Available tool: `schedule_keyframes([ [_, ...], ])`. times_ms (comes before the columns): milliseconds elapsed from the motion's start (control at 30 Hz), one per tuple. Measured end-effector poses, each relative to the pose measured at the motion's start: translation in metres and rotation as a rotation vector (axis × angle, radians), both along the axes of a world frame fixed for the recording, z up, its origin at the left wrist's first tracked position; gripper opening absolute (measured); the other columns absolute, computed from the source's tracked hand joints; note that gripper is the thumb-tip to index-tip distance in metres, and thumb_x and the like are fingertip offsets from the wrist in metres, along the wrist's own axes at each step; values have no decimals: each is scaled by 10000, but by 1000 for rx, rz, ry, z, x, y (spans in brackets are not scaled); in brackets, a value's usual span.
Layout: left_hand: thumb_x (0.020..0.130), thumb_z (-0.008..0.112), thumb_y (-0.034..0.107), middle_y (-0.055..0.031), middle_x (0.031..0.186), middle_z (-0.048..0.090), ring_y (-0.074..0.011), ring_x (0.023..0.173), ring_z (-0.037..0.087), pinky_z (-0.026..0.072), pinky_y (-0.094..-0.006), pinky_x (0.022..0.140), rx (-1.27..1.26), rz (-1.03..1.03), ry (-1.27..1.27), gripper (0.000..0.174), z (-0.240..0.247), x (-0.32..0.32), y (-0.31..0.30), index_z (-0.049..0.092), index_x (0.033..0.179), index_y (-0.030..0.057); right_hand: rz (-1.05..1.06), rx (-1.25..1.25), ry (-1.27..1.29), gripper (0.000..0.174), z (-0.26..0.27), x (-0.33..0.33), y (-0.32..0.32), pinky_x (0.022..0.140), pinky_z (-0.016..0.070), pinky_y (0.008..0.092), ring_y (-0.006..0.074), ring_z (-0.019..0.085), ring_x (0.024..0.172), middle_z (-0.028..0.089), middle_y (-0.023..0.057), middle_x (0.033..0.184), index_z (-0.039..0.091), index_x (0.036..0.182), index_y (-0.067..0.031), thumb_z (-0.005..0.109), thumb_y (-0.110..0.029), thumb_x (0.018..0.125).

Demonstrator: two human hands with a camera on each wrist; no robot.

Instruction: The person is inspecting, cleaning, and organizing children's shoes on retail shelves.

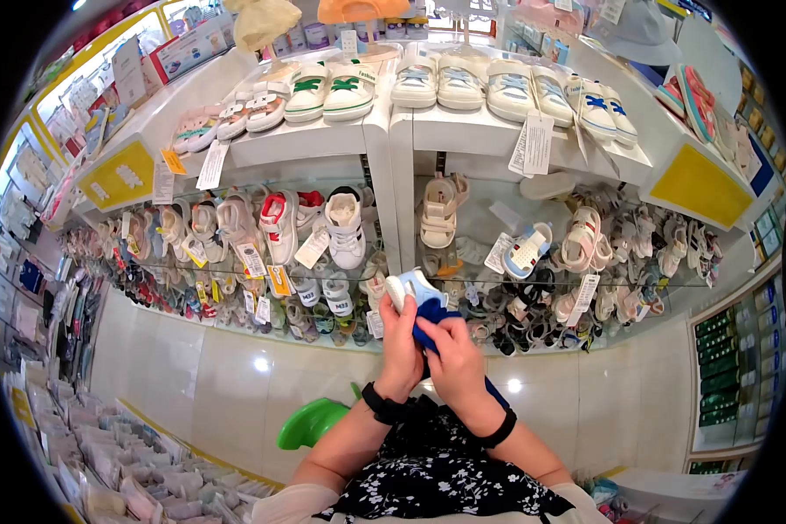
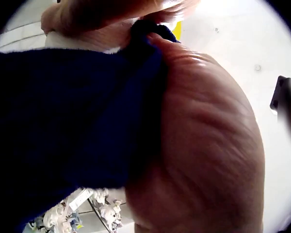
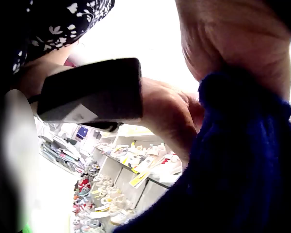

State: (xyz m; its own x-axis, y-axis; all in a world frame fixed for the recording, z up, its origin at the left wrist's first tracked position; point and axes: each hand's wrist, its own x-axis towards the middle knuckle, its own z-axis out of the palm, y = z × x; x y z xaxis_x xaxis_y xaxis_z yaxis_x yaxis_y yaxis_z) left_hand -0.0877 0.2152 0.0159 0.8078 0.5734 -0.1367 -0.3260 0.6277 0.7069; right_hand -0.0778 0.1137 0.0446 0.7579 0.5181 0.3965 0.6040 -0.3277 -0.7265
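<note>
Plainly, our left hand [image 1: 400,345] has its fingers curled round a small white shoe [image 1: 406,286], which we hold up in front of the chest, toe pointing up and away. Our right hand [image 1: 456,365] sits just beside it, touching it, fingers bunched on a blue cloth [image 1: 430,316] that lies against the shoe's lower side; the wrist views show little beyond that dark cloth and the skin close to the lens. Each wrist carries a black band [image 1: 382,405]. Below the hands is our black flowered dress [image 1: 445,476], and to the left on the pale tiled floor stands a green stool [image 1: 310,424]. Beyond the shoe rise white shelves [image 1: 377,140] crowded with children's shoes and sandals, many hung with paper price tags [image 1: 534,144].
</note>
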Motion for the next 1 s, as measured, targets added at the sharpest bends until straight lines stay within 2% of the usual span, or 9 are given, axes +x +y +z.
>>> schedule_keyframes([
  [133, 993, 463, 232, -84, 1180, 500, -165, 1047, 534, 465, -324, 877, -21, 38, -28, 388, -15, -2, 6, 319, 1307, 55, 32, 30, 126, 324, -29, 6, -19, 703, 488, 376, 324, 583, 821, 546, 129, 920, 634, 1098, -85, 609, -16, 783],
  [233, 1000, 439, 262, -85, 1182, 512, -168, 1046, 552, 486, -324, 858, 3, 25, -41, 405, -5, -3, 24, 319, 1328, 57, 130, -79, 515, 266, -82, 27, -59, 782, 477, 321, 255, 609, 859, 607, 117, 918, 616, 1093, -24, 606, -66, 830],
  [333, 994, 450, 272, -82, 1194, 502, -159, 1042, 550, 496, -305, 824, 94, -83, -10, 440, 9, -5, 39, 304, 1360, 76, -24, 336, 953, 239, -85, 30, -72, 830, 463, 264, 142, 595, 918, 639, 65, 1028, 604, 1105, 0, 590, -120, 898],
  [467, 980, 474, 259, -82, 1245, 469, -148, 1047, 530, 487, -288, 806, 160, -165, 124, 514, -1, -7, 34, 258, 1409, 76, 43, 871, 1088, 197, -22, 46, -62, 862, 484, 277, 161, 602, 955, 598, 72, 1141, 592, 1105, -20, 539, -74, 923],
  [567, 979, 481, 248, -82, 1268, 458, -165, 1068, 512, 468, -287, 832, 255, -146, 143, 503, -19, -2, 29, 273, 1402, 73, 121, 835, 1002, 215, -10, 50, -49, 924, 462, 318, 190, 559, 1082, 533, 94, 1255, 581, 1121, -30, 557, -100, 919],
  [633, 982, 483, 258, -91, 1291, 440, -157, 1141, 451, 397, -300, 947, 250, -229, 179, 516, -16, -6, 23, 269, 1402, 48, 189, 542, 691, 200, -6, 52, -34, 972, 397, 320, 223, 500, 1174, 503, 105, 1303, 636, 1043, -39, 581, -28, 851],
  [700, 961, 453, 177, -75, 1294, 444, -154, 1159, 437, 370, -294, 986, 526, -119, 84, 507, -43, -3, 15, 257, 1412, 54, 163, 196, 290, 244, -13, 50, -14, 951, 409, 319, 246, 532, 1126, 543, 135, 1237, 642, 1042, -36, 598, -3, 804],
  [767, 940, 423, 136, -90, 1289, 453, -169, 1191, 420, 348, -295, 1013, 371, -182, 52, 481, -43, -5, 16, 281, 1383, 14, 186, 216, 337, 270, -31, 50, -2, 920, 421, 359, 328, 547, 1060, 569, 179, 1126, 625, 1046, -39, 637, -41, 777],
  [1000, 984, 420, 215, -111, 1247, 500, -183, 1140, 478, 360, -282, 978, 526, -92, 253, 420, -25, -2, 15, 389, 1336, -11, -20, 128, 292, 249, -44, 35, 12, 756, 442, 409, 377, 565, 860, 568, 196, 920, 490, 940, -32, 627, -97, 742],
])
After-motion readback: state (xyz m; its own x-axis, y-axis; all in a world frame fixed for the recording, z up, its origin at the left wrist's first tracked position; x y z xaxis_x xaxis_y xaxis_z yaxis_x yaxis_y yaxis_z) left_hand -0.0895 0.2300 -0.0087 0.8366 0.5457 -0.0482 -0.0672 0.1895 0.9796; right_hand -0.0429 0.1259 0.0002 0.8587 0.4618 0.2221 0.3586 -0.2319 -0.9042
